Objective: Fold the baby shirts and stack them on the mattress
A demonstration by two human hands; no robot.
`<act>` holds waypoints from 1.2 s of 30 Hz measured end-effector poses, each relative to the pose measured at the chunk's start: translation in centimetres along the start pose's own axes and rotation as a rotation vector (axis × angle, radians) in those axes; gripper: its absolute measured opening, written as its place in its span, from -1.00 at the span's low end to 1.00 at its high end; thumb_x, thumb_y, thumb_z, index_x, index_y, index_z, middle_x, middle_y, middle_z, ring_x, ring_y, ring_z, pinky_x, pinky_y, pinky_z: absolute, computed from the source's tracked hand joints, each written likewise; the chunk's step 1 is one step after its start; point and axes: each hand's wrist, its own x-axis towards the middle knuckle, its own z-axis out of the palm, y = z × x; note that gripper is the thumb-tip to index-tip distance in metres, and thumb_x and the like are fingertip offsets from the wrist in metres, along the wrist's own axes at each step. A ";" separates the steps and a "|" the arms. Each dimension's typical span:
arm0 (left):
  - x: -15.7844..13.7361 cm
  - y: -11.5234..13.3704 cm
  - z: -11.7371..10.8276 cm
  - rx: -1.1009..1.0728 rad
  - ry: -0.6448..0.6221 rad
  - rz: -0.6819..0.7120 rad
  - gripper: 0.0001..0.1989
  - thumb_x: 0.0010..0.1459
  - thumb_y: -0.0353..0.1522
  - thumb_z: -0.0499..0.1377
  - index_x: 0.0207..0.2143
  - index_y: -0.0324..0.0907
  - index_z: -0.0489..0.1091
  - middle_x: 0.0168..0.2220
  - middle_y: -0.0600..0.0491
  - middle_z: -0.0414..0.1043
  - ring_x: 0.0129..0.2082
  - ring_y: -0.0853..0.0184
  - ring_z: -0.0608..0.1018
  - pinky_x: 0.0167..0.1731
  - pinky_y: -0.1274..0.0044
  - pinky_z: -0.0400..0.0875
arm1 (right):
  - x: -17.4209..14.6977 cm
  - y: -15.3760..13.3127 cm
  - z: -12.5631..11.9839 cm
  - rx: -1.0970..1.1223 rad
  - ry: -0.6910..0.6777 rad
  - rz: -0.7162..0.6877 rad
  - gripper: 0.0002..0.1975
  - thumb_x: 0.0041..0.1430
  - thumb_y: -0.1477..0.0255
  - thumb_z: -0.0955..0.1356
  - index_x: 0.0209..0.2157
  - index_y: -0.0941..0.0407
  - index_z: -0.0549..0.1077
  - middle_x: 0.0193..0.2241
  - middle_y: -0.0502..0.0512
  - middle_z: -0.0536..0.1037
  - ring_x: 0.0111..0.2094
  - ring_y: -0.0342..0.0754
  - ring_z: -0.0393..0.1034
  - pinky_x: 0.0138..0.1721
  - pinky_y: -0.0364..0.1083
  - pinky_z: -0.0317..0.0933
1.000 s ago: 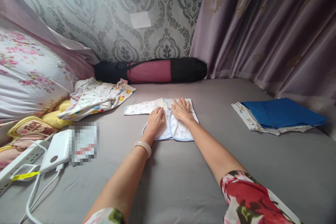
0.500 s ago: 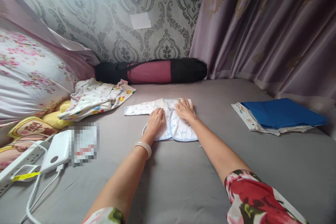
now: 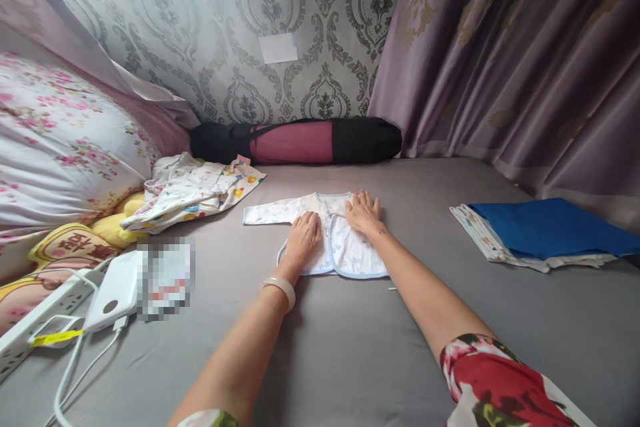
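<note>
A small white baby shirt (image 3: 357,250) with a faint blue print and light blue edging lies front up on the grey bed sheet. One sleeve stretches out flat to the left; the other sleeve is not seen extended on the right. My left hand (image 3: 303,238) rests on the left part of the shirt, fingers close together and slightly bent, holding nothing that I can see. On the upper right part, near the shoulder, my right hand (image 3: 364,212) lies flat with its fingers spread. It covers that corner of the cloth.
A folded blue cloth (image 3: 555,230) lies on white printed fabric at the right. Crumpled baby clothes (image 3: 193,183), a yellow plush (image 3: 70,243), a white power bank (image 3: 115,290) and a power strip (image 3: 47,320) with cables are at the left. Against the wall lies a black-and-maroon bag (image 3: 295,141).
The view has shifted a little, so everything sits slightly lower and further right. My right hand has slid slightly outward over the shirt's upper right; my left hand stays in place.
</note>
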 end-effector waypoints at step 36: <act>0.9 -11.3 -6.2 0.123 0.034 -0.940 -0.66 0.15 -0.24 0.11 -0.10 -0.29 0.34 0.04 -0.39 0.32 0.12 -0.13 0.35 0.03 0.15 0.25 | -0.6 -10.2 3.7 0.056 -0.019 -0.298 -0.40 0.39 0.25 -0.01 0.37 0.19 -0.02 0.38 0.20 -0.09 0.38 0.03 -0.34 0.31 0.11 -0.52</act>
